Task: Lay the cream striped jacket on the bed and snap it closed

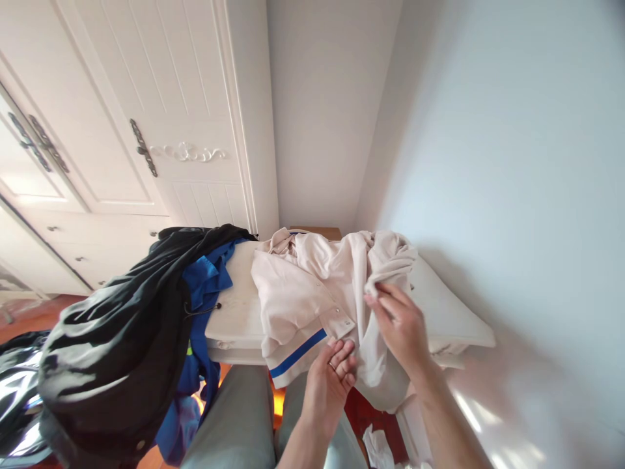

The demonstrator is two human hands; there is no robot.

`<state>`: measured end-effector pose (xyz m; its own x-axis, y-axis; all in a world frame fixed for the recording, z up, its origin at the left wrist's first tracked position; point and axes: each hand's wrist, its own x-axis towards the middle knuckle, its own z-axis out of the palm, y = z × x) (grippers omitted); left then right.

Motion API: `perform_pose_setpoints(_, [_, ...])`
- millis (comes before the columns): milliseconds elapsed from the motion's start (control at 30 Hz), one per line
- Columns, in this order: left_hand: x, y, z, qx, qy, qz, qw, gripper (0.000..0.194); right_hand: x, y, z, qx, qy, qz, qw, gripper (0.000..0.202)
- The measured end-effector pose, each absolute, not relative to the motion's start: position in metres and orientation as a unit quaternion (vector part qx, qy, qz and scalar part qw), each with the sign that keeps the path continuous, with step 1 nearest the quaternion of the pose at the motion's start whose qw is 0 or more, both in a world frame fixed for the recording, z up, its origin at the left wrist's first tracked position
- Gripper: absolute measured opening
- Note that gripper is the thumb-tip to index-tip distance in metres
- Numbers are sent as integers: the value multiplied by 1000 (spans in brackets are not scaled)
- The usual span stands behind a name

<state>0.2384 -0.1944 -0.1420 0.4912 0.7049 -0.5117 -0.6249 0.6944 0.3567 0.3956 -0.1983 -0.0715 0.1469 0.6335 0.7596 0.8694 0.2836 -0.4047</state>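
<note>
A white jacket (293,296) with snap buttons and a blue stripe on its hem band lies crumpled across a white padded board, partly hanging over the near edge. My right hand (398,319) is closed, thumb and fingers pinching a fold of the jacket on its right side. Lower down, my left hand (333,374) has its fingers curled at the hem beside the end of the blue stripe, the thumb and forefinger together on the cloth's edge. A ring shows on one finger. The jacket's collar is at the far side, partly folded under.
Black clothing (131,326) and a blue garment (208,277) drape over the left end of the white board (237,306). A white wardrobe (195,78) stands behind on the left, and a pale wall (512,163) rises on the right. Crumpled white paper (378,446) lies below.
</note>
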Motion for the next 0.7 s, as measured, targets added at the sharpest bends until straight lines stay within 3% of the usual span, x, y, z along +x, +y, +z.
perform_pose_setpoints(67, [240, -193, -141, 33, 302, 409, 860, 21, 381, -179, -84, -557, -727, -27, 401, 23])
perform_pose_setpoints(133, [241, -194, -142, 32, 299, 456, 837, 25, 374, -170, -103, -553, -742, 61, 374, 24])
perform_pose_setpoints(300, [245, -192, -141, 108, 361, 504, 777, 44, 385, -177, -137, -576, -610, 201, 506, 33])
perform_pose_setpoints(433, [251, -181, -138, 267, 428, 469, 725, 52, 391, -180, -136, -588, -504, 309, 552, 37])
perform_pose_setpoints(567, [257, -168, -140, 366, 437, 459, 682, 55, 394, -174, -135, -584, -482, 327, 565, 37])
perform_pose_setpoints(700, [257, -160, -145, 333, 456, 437, 700, 50, 398, -173, -141, -589, -462, 319, 581, 37])
